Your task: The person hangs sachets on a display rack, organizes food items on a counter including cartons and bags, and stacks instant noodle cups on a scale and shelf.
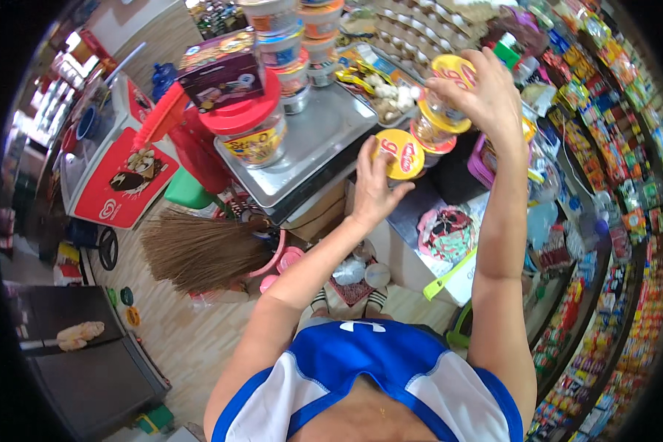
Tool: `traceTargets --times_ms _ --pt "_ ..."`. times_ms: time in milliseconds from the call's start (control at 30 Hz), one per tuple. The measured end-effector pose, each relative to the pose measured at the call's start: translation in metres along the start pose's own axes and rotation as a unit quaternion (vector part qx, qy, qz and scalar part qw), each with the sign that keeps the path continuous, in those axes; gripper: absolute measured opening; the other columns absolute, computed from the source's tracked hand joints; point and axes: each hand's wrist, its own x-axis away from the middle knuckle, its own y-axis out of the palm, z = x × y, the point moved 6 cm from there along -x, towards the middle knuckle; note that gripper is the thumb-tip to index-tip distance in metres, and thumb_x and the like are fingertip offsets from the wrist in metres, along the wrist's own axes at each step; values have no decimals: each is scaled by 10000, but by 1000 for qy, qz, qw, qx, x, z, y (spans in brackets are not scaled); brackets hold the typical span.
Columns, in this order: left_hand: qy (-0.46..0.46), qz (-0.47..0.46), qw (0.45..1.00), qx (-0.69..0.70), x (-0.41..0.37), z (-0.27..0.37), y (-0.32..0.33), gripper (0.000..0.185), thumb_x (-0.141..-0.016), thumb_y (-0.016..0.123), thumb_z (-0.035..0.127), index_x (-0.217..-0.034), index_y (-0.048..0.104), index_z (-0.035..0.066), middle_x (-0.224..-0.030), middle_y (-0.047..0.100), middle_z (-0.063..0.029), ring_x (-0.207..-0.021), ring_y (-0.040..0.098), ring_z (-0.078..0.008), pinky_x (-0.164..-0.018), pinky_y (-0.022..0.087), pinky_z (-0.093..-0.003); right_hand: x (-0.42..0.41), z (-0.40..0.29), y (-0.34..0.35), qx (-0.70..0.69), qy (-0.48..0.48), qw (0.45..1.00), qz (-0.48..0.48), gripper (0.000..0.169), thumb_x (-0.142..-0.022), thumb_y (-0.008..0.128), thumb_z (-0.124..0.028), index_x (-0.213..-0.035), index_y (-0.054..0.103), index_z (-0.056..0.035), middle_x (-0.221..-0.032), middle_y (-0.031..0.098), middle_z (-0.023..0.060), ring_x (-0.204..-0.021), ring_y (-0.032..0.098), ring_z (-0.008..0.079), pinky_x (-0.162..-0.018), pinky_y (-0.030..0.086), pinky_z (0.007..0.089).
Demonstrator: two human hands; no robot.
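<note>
My left hand (377, 185) is curled around the side of a plastic tub with a yellow lid (400, 153), near the edge of the metal tray. Behind it and to the right rises a stack of clear tubs with yellow and red lids (442, 119). My right hand (480, 91) grips the topmost yellow-lidded tub (454, 70) of that stack, its thumb and fingers spread across the lid. Palm and fingers partly cover both lids. Whether either tub is lifted cannot be told.
A metal tray (309, 145) bears a red-lidded jar (254, 141) with a purple box (224, 72) on it, and stacked tubs (282, 50). Egg trays (414, 27) lie behind. A stick broom (207, 251) juts out left; a pink basket (479, 163) and packed shelves (602, 138) are right.
</note>
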Motion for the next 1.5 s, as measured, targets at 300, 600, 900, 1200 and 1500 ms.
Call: traceTargets --times_ms 300,600,900,1200,1500 --pt "66 -7 994 -88 18 1 -65 527 -622 775 52 -1087 529 65 -1401 277 -250 -1298 293 -450 -1039 301 -493 -88 -130 40 -208 -147 963 83 551 -687 739 -421 -1068 615 -42 -1055 628 162 -985 595 319 -846 461 388" --pt "102 31 977 -187 32 -8 -166 372 -629 713 24 -977 586 62 -1376 338 -201 -1300 300 -424 -1010 322 -555 -124 -163 129 -291 -12 947 133 563 -574 815 -396 -912 583 -11 -905 636 183 -853 612 331 -749 476 412" --pt "119 23 980 -155 11 0 -186 336 -652 689 16 -964 571 60 -1349 376 -205 -1295 318 -421 -1038 311 -516 -108 -147 102 -379 31 904 195 557 -525 861 -348 -860 560 -20 -745 625 104 -653 599 217 -606 484 330" --pt "-22 10 996 88 -45 24 -137 952 -607 823 202 -1358 273 2 -1392 319 -232 -1273 367 -363 -1007 364 -435 29 -79 1 -437 59 893 89 466 -586 850 -168 -888 534 -6 -781 631 70 -708 608 119 -646 498 259" --pt "-81 -90 964 237 -55 16 -33 1072 -560 856 218 -1389 207 17 -1266 503 -196 -1188 500 -284 -974 416 -381 114 -25 47 -344 144 927 46 471 -561 821 -113 -923 547 14 -922 608 150 -842 627 256 -738 500 352"
